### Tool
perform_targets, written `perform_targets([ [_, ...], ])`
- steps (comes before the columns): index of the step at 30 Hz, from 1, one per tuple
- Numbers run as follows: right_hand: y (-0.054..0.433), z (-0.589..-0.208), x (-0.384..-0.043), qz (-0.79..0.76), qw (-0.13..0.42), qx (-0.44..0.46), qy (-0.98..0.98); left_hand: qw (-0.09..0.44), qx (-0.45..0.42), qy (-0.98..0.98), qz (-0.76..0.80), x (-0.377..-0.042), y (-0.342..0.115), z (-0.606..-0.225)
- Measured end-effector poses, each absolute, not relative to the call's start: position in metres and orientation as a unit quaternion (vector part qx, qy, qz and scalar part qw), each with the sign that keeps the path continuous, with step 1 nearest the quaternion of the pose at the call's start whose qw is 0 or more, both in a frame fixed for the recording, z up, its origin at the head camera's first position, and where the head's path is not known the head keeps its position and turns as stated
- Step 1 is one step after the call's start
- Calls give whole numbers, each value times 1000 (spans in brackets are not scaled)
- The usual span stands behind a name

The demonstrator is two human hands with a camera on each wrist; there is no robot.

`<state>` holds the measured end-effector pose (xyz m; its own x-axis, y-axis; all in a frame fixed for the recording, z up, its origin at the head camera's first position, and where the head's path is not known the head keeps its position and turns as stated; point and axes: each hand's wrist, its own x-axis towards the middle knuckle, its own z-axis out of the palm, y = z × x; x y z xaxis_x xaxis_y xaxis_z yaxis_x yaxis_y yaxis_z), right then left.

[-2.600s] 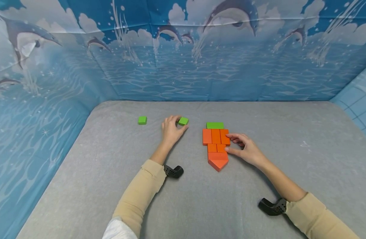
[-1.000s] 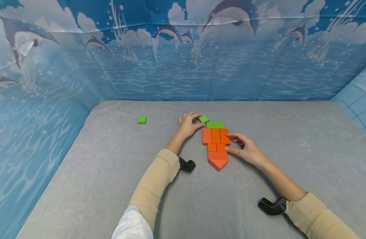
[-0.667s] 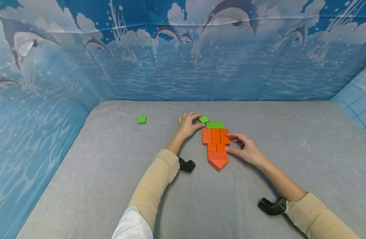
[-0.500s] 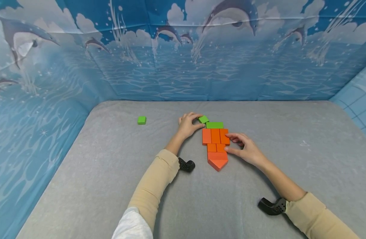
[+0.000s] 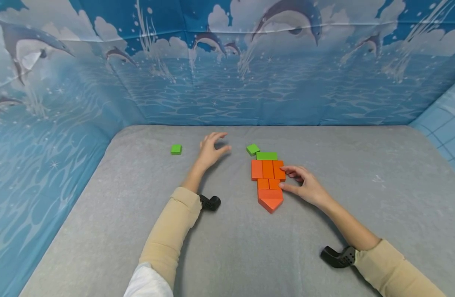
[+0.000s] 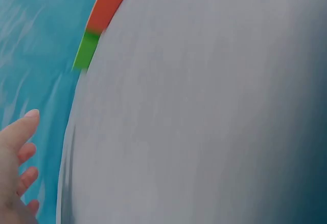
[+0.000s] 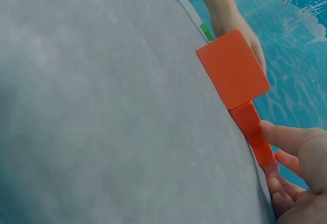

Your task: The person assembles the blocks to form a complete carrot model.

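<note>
My left hand (image 5: 210,152) hovers over the grey surface with thumb and fingers apart, holding nothing. To its right lies a small green block (image 5: 252,149), turned at an angle with its corner near the end of a longer green block (image 5: 266,156). Below that, three upright orange blocks (image 5: 268,169) stand side by side, then two small orange blocks (image 5: 269,184) and an orange pointed block (image 5: 271,201). My right hand (image 5: 308,185) rests its thumb and fingertips against the right side of the orange blocks; in the right wrist view the thumb (image 7: 288,138) touches an orange block.
Another green block (image 5: 176,149) lies farther left, beyond my left hand. A grey cloth (image 5: 227,247) covers the table, and a blue dolphin-print curtain (image 5: 227,95) stands along its back and left. Black wrist devices (image 5: 210,203) hang below both forearms.
My left hand brought the small green block rightward to the longer green block, let go of it, and has drawn back to the left. The right hand has stayed in place.
</note>
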<state>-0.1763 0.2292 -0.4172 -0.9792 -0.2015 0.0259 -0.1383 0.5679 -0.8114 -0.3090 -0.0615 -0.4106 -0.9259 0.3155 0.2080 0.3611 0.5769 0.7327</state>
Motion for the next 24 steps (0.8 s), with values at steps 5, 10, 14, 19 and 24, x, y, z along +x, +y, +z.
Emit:
perform_targets([
  [5,230,-416,-176,-451,30,-100,886,62,-157,-897,-409,-312,-106,-412],
  [10,230,-416,-175,-455,35,-97,885,84,-134,-904,-397,-311,-144,-413],
  [14,229,-413,-175,-457,34,-97,884,88,-123,-911,-384,-309,-171,-414],
  [19,228,-411,-174,-457,37,-93,884,75,-111,-916,-378,-305,-198,-416],
  [24,227,-414,-176,-461,35,-91,882,44,-108,-925,-362,-302,-212,-418],
])
